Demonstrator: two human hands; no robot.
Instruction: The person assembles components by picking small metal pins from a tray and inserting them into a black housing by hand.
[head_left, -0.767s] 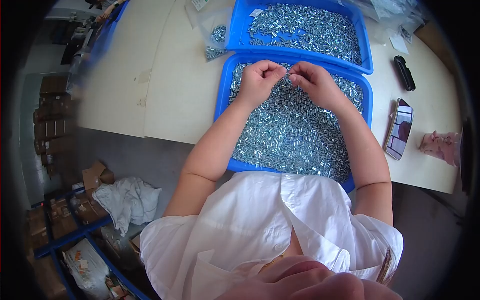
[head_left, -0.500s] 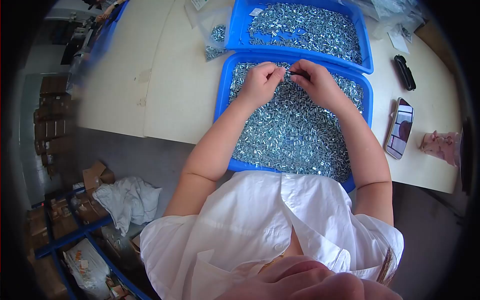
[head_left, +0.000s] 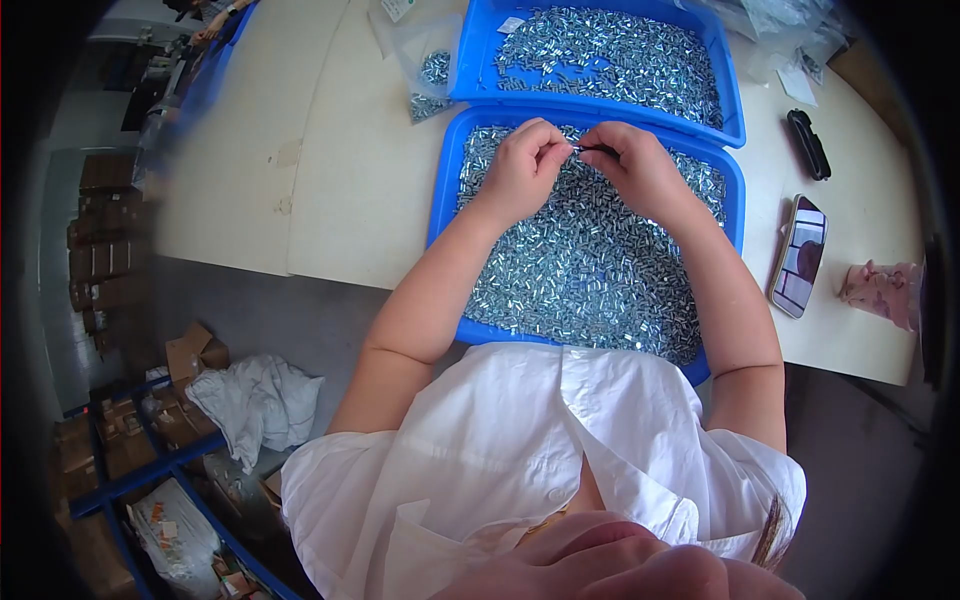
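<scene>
Over the far part of the nearer blue bin [head_left: 437, 200], my two hands meet almost fingertip to fingertip. My left hand [head_left: 522, 168] is closed in a pinch on a small shiny metal pin [head_left: 576, 149], mostly covered by the fingertips. Fingers of my right hand [head_left: 640, 170] are closed on a slim dark object [head_left: 602, 149], whose kind I cannot make out. Below both hands lies a thick layer of short silvery metal pins [head_left: 590, 270], filling the bin.
Behind stands a second blue bin [head_left: 738, 90] with similar pins. A clear bag of pins [head_left: 432, 75] lies at its left. To the right are a black case [head_left: 808, 145], a phone [head_left: 800, 255] and a pink-patterned cup [head_left: 880, 290]. Cartons [head_left: 190, 355] stand on the floor at left.
My left fingertips have shifted slightly down and right, towards the right hand. The right hand stays nearly in place, still holding the dark object.
</scene>
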